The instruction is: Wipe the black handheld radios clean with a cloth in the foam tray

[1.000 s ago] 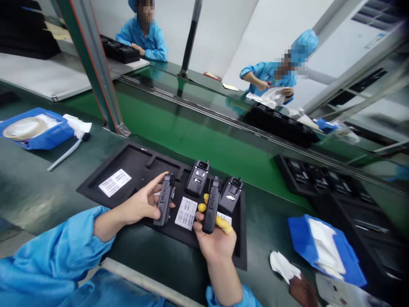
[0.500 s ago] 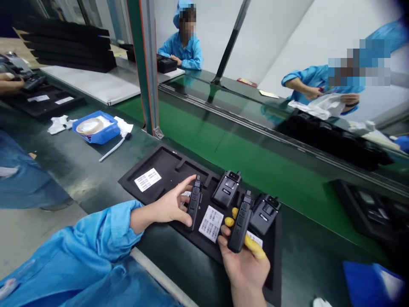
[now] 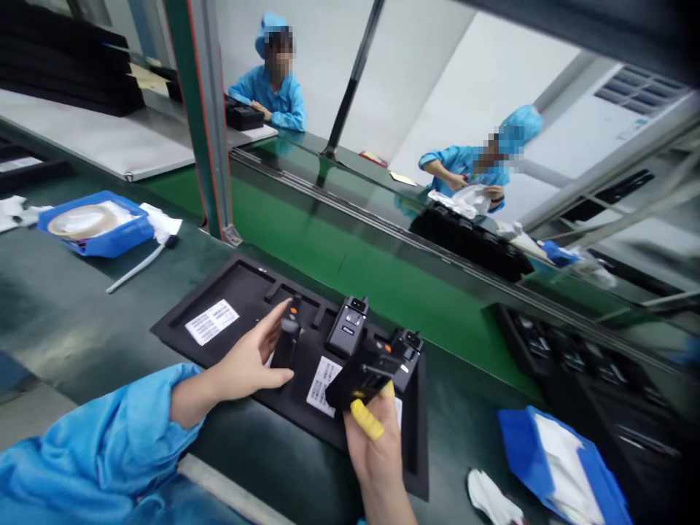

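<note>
My left hand (image 3: pixel 240 375) grips a black handheld device (image 3: pixel 286 343), with an orange button on its top, between thumb and fingers. In my right hand (image 3: pixel 377 445), yellow covers on some fingers, is a similar black device (image 3: pixel 358 379), tilted and blurred, also with an orange button. Both are held above a black foam tray (image 3: pixel 418 459). Two more devices, one black clip-backed unit (image 3: pixel 347 329) and a second clip-backed unit (image 3: pixel 409 357), rest at the tray's far side. White barcode labels show at the tray's left (image 3: pixel 212 322) and middle (image 3: pixel 321 386).
Left on the green bench sits a blue bin (image 3: pixel 106 237) with a tape roll, beside a white cable (image 3: pixel 136 268). Right are another blue bin (image 3: pixel 514 441) and a tray of devices (image 3: pixel 547 350). A metal post (image 3: pixel 211 131) stands ahead. Two co-workers sit across the green belt (image 3: pixel 328 248).
The view has swung right, so the scene sits further left. Both devices have turned in my hands, from side buttons facing me to orange-buttoned tops showing; the right one tilts more.
</note>
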`<state>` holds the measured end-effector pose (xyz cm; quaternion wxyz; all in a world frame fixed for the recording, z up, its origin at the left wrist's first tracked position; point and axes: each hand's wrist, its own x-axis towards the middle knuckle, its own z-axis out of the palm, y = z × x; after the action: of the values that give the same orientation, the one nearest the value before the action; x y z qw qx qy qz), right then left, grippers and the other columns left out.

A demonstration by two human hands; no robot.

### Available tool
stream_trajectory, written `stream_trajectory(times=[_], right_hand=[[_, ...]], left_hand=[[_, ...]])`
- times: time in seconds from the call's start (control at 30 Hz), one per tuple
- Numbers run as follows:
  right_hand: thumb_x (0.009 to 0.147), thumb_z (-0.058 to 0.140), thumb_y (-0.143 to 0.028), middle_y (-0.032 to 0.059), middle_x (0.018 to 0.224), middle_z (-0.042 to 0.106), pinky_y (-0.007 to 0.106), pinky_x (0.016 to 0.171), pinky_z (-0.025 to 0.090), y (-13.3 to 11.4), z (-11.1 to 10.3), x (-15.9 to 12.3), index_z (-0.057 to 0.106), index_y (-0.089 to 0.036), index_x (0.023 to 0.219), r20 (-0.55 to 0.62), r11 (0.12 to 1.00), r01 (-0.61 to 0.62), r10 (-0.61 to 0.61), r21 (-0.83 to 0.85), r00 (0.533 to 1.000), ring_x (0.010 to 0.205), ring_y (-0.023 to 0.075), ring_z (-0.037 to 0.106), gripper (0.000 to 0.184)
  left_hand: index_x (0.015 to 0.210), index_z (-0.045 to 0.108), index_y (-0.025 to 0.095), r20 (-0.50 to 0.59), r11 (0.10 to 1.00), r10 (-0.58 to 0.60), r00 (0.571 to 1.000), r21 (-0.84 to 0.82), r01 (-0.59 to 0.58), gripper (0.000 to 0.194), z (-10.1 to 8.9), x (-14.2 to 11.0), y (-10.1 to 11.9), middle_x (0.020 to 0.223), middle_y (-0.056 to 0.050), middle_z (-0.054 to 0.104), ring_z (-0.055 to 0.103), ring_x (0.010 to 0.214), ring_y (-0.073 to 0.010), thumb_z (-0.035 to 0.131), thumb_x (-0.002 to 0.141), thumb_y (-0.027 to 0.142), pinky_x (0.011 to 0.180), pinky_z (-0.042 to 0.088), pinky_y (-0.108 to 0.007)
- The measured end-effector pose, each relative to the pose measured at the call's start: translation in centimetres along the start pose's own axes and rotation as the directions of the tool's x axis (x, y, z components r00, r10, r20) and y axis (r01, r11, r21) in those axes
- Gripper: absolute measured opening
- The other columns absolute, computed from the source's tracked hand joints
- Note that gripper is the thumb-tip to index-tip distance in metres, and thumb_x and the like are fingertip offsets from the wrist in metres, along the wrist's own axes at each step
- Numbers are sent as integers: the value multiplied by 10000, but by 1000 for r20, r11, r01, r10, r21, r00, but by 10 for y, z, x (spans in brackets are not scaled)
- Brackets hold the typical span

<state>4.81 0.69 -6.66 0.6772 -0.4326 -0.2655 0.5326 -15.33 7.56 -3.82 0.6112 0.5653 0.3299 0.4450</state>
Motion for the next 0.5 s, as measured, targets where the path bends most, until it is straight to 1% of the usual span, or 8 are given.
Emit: stream_trajectory(times=[0.07, 0.13, 0.2, 0.27, 0.33, 0.4, 0.47, 0.5], right_hand=[[593, 774, -246, 0, 1067, 653, 353, 862, 467, 0, 3, -4, 553, -343, 1152, -3, 997, 41, -41, -72, 999, 928, 168, 584, 609], [580, 786, -204, -13, 1051, 656, 310, 837, 470, -3, 6, -4, 555, -351, 1146, -9, 995, 24, -25, -94, 1000, 905, 149, 582, 628], [562, 796, -204, -20, 1066, 650, 294, 829, 473, -9, 13, 1, 564, -353, 1130, -4, 997, -35, 34, -76, 999, 935, 147, 581, 632], [557, 797, -226, -15, 1094, 641, 320, 849, 475, -15, 24, 13, 565, -346, 1127, 19, 992, -112, 113, -49, 993, 993, 163, 578, 627], [569, 781, -242, -5, 1075, 646, 367, 850, 483, -18, 41, 27, 558, -331, 1132, 46, 983, -177, 179, -39, 983, 999, 182, 583, 613], [596, 747, -246, -1, 1021, 656, 396, 821, 497, -15, 60, 41, 547, -311, 1137, 63, 978, -202, 205, -48, 977, 951, 185, 598, 581], [644, 687, -262, 2, 982, 656, 404, 788, 511, -4, 80, 54, 530, -287, 1141, 96, 982, -165, 173, -93, 980, 902, 180, 610, 522], [679, 640, -276, 7, 976, 654, 409, 777, 516, 4, 90, 60, 514, -277, 1151, 128, 984, -116, 134, -137, 983, 890, 180, 615, 489]], left_hand=[[1434, 342, 266, -14, 972, 142, 990, 190, -136, 856, -3, -3, 2, 1499, -78, 329, 340, 1353, -299, 682, 673, 74, 1122, 255, -448], [1440, 333, 288, 14, 909, 236, 972, 352, -225, 874, -6, -6, 4, 1483, -56, 360, 343, 1351, -287, 621, 662, 13, 1130, 239, -452], [1442, 326, 306, 34, 851, 300, 953, 442, -283, 910, -8, -10, 8, 1467, -44, 386, 383, 1325, -283, 579, 634, -28, 1120, 261, -453], [1440, 331, 310, 33, 825, 339, 940, 469, -314, 928, -10, -12, 10, 1461, -38, 396, 397, 1313, -281, 554, 615, -51, 1114, 275, -451], [1429, 353, 307, 3, 844, 343, 939, 437, -310, 903, -9, -13, 9, 1460, -36, 396, 382, 1323, -280, 563, 625, -46, 1120, 263, -448], [1428, 353, 292, -75, 909, 310, 948, 315, -273, 860, -8, -13, 7, 1472, -46, 375, 352, 1344, -280, 615, 661, 3, 1129, 247, -437], [1447, 301, 273, -175, 971, 230, 957, 112, -213, 870, -7, -10, 5, 1475, -75, 362, 364, 1337, -283, 695, 691, 101, 1118, 273, -422], [1455, 271, 263, -223, 984, 175, 959, 6, -178, 892, -7, -9, 6, 1460, -92, 379, 409, 1306, -284, 729, 698, 160, 1096, 314, -414]])
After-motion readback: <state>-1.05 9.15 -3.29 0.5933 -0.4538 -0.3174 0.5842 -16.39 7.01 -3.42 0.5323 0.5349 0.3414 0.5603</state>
